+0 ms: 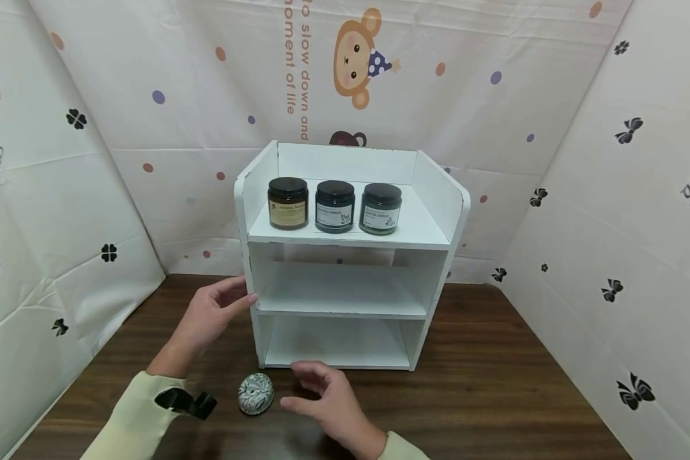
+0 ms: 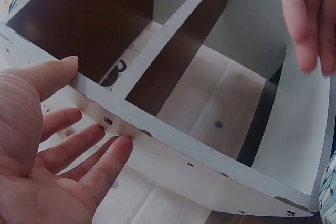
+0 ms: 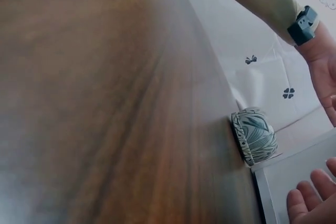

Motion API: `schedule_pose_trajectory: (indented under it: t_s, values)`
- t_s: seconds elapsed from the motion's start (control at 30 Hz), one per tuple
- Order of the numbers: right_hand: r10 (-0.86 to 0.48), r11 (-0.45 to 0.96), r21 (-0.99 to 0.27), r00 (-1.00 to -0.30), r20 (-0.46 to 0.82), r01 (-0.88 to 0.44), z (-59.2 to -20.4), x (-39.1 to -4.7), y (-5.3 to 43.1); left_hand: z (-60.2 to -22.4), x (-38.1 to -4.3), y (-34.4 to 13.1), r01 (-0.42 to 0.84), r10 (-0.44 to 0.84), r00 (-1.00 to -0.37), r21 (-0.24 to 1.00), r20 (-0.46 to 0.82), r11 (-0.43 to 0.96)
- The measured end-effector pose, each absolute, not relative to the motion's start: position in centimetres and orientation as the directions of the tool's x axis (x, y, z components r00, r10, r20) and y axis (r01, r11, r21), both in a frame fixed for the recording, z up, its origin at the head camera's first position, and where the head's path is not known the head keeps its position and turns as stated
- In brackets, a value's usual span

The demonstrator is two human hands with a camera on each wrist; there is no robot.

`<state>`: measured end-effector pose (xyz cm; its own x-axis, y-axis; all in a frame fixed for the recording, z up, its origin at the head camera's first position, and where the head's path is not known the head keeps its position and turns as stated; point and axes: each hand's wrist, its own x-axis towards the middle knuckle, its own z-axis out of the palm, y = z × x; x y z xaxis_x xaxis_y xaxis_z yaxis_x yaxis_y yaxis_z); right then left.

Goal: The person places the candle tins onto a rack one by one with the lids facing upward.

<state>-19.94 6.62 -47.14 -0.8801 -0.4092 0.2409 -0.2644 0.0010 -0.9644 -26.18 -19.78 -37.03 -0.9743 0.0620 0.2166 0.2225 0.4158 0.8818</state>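
My left hand touches the left side of a white three-tier shelf. In the left wrist view, the thumb of the left hand lies at the front edge of the shelf's side board and the fingertips meet its outer face. My right hand, holding nothing, hovers before the shelf's base with fingers relaxed and slightly bent. To its left, on the table, sits a small round tin with a black-and-white leaf pattern, apart from both hands. The tin also appears in the right wrist view.
On the top tier stand three lidded candle jars in a row: an amber-brown jar with a yellowish label, a dark jar and a greenish jar. A dark wooden table lies beneath. Printed white cloth surrounds it.
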Motion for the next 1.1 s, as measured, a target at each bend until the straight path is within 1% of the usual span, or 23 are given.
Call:
schedule_pose_trajectory:
  t_s: [0.33, 0.53, 0.83, 1.1]
  values:
    - [-0.447, 0.082, -0.959, -0.870, 0.208, -0.272, -47.7, -20.9, 5.5, -37.1, -26.1, -19.8, 0.220, 0.062, -0.975, 0.880, 0.214, 0.422]
    - [-0.476, 0.140, -0.958, -0.865, 0.156, -0.250, -48.1, -21.6, 4.5, -37.2, -26.1, -19.8, 0.231, 0.070, -0.973, 0.889, 0.221, 0.396]
    - [-0.515, 0.173, -0.965, -0.853, 0.083, -0.198, -48.2, -22.0, 3.0, -37.5, -26.2, -19.8, 0.248, 0.085, -0.969, 0.896, 0.233, 0.369]
    - [-0.543, 0.204, -0.947, -0.834, 0.100, -0.247, -47.9, -22.6, 1.3, -37.3, -26.2, -19.7, 0.248, 0.077, -0.968, 0.892, 0.237, 0.378]
